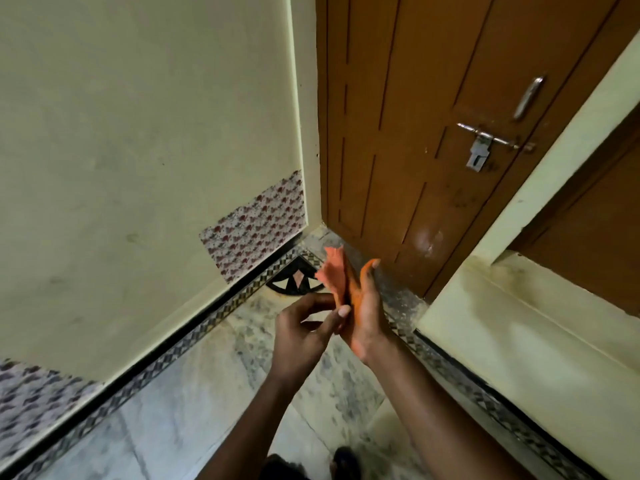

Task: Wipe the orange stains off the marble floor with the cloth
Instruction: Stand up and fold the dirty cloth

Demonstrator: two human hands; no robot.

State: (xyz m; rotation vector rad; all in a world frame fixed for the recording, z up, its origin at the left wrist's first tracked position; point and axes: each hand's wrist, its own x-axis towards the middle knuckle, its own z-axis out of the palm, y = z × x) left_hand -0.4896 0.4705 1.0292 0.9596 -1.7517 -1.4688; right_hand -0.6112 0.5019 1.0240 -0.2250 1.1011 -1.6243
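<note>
My right hand [363,313] is raised in front of me, palm turned inward, with the orange cloth [334,273] lying against its palm and fingers; the fingers stand almost straight, and the skin there is smeared orange. My left hand [304,327] comes in from the left, its thumb and curled fingers pinching the lower edge of the cloth, so both hands meet over it. The cloth is crumpled and stands up above my fingers, well off the floor.

Below my hands lies the marble floor [194,410], pale with grey mottling, edged by a black-and-white patterned border strip [145,379] that runs along the wall and turns at the corner. A dark fan-shaped inlay [294,282] sits in that corner, just behind the cloth. I cannot make out orange stains on the floor from here.

To the left rises a cream wall [138,133] with patches of patterned tile [256,226]. Ahead is a brown wooden door [433,133] with a metal latch [485,143]. A cream ledge [519,323] stands to my right.
</note>
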